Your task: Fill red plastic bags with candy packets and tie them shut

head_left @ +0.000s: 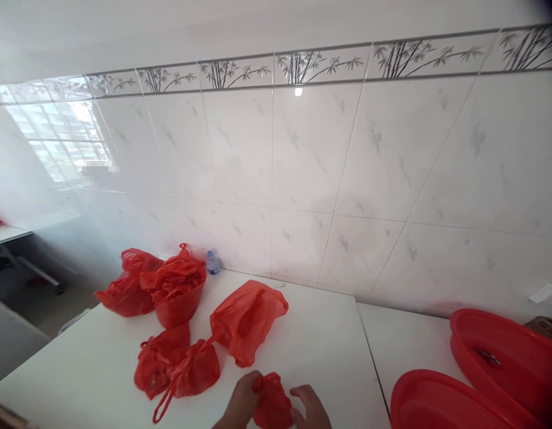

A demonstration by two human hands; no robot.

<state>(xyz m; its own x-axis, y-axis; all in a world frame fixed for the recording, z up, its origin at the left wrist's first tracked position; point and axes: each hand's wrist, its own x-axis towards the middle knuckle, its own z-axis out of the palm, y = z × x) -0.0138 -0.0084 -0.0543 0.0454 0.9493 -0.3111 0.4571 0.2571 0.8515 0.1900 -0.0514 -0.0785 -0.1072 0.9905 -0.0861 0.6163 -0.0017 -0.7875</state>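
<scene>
Low in the head view, a small red plastic bag (272, 405) is between my two hands above the white table. My left hand (241, 398) pinches its upper left edge between thumb and fingers. At the bag's right side is my right hand (312, 407), its fingers curved and apart from the thumb. The thumb is close to the bag; whether it touches I cannot tell. Just beyond my hands lies a puffed-up red plastic bag (249, 319). To the left, knotted red bags (195, 369) lie together, one with a loop handle sticking out. What they contain is hidden.
Further back, a red basin (180, 304) heaped with red bags stands beside another full red bag (133, 286). A small plastic bottle (213, 263) is against the tiled wall (240, 155). Large red basins (437, 399) sit at the right, past a seam in the white table (329, 339).
</scene>
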